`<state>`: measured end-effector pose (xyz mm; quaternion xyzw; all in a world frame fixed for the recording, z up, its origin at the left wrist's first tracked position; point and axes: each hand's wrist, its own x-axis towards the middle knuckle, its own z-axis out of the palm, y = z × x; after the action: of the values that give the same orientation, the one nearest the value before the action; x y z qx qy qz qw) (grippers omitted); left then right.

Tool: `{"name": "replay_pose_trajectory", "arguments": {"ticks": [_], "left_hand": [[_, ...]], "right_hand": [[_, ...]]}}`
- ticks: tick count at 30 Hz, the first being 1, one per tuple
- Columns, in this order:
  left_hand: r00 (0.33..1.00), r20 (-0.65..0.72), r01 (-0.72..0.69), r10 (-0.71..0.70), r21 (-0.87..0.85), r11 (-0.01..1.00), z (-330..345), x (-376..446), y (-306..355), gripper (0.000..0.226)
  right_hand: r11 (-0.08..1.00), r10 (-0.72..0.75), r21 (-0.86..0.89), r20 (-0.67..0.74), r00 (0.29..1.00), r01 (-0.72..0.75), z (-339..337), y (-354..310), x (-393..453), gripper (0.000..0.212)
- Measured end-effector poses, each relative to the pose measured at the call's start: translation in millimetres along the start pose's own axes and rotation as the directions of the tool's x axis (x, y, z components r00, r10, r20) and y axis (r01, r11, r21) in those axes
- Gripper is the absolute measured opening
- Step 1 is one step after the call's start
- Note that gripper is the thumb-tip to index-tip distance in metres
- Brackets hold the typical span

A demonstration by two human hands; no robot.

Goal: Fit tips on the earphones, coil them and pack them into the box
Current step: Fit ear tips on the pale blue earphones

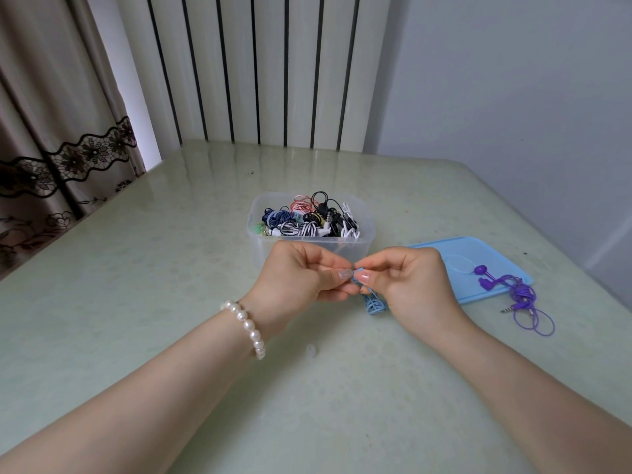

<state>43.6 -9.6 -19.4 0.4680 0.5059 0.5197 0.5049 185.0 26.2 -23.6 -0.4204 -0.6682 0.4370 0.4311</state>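
Above the pale green table [136, 302], the left hand [301, 278] and right hand [407, 282] both pinch the small light blue earphone [358, 270] between them, its blue cord [374, 304] hanging under the right hand, nearer than the clear plastic box [362, 234].

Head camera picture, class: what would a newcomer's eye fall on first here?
First, the left hand and right hand meeting at the centre, pinching light blue earphones. Behind them stands the clear box full of coiled earphones. To the right, purple earphones lie half on the blue lid.
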Motion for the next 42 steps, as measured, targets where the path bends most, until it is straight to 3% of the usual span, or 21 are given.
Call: {"name": "replay_pose_trajectory", "arguments": {"ticks": [10, 15, 19, 25, 31, 34, 36, 38, 40, 42], "left_hand": [[0.999, -0.05, 0.0, -0.003, -0.068, 0.998, 6, -3, 2, 0.009], [0.998, -0.064, 0.015, -0.024, -0.139, 0.99, 7, -2, 2, 0.007], [0.998, -0.063, 0.016, -0.026, -0.141, 0.99, 8, -2, 3, 0.006], [0.998, -0.043, 0.036, -0.044, -0.172, 0.984, 10, -2, 2, 0.009], [0.996, -0.012, 0.077, -0.084, -0.29, 0.954, 10, -3, 4, 0.012], [0.997, -0.018, 0.068, -0.077, -0.293, 0.954, 10, -3, 4, 0.012], [0.997, -0.042, 0.055, -0.069, -0.272, 0.961, 9, -2, 4, 0.011], [0.997, -0.06, 0.041, -0.058, -0.25, 0.967, 7, -1, 6, 0.01], [0.997, -0.058, 0.037, -0.053, -0.255, 0.966, 4, 0, 8, 0.009], [0.998, -0.04, 0.037, -0.049, -0.267, 0.963, 1, 0, 10, 0.01]], "right_hand": [[0.98, -0.087, -0.188, -0.136, 0.987, 0.06, 6, 0, -5, 0.036], [0.963, -0.151, -0.249, -0.19, 0.97, 0.101, 7, -1, -8, 0.019], [0.963, -0.146, -0.252, -0.21, 0.967, 0.091, 8, 0, -8, 0.022], [0.956, -0.173, -0.276, -0.249, 0.953, 0.101, 8, 3, -6, 0.008], [0.853, -0.442, -0.423, -0.273, 0.855, 0.306, 10, 11, -5, 0.006], [0.816, -0.498, -0.457, -0.244, 0.832, 0.354, 10, 13, -5, 0.007], [0.851, -0.459, -0.394, -0.238, 0.856, 0.347, 9, 11, -5, 0.006], [0.973, -0.231, -0.082, -0.205, 0.951, 0.218, 5, 3, -1, 0.011], [0.981, -0.045, 0.186, -0.108, 0.993, 0.064, -2, -2, 3, 0.014], [0.967, 0.002, 0.254, -0.047, 0.999, 0.01, -7, -3, 4, 0.01]]}}
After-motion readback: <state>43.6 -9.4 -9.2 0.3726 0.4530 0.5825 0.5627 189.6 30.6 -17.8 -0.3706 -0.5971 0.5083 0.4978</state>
